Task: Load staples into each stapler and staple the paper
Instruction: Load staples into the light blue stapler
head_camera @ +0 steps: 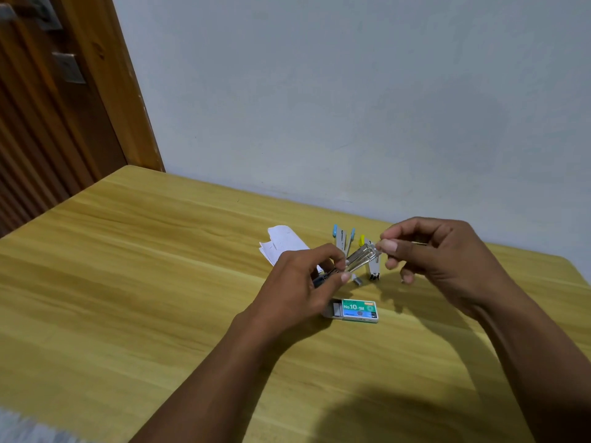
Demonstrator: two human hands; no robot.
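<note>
Head view: the left hand (300,289) grips a dark stapler (361,260) above the table (144,266), its metal magazine swung open. The right hand (447,257) pinches thumb and forefinger at the magazine's far tip; whether a staple strip sits between them is too small to tell. Loading looks under way on this one. A blue stapler (343,239) and a yellow stapler (367,251) lie open just beyond, probably still to fill, and the paper (281,244) to their left looks unstapled. The staple box (355,310) lies slid open near the hands, loose staples (357,280) just beyond; nothing blocks the reach
</note>
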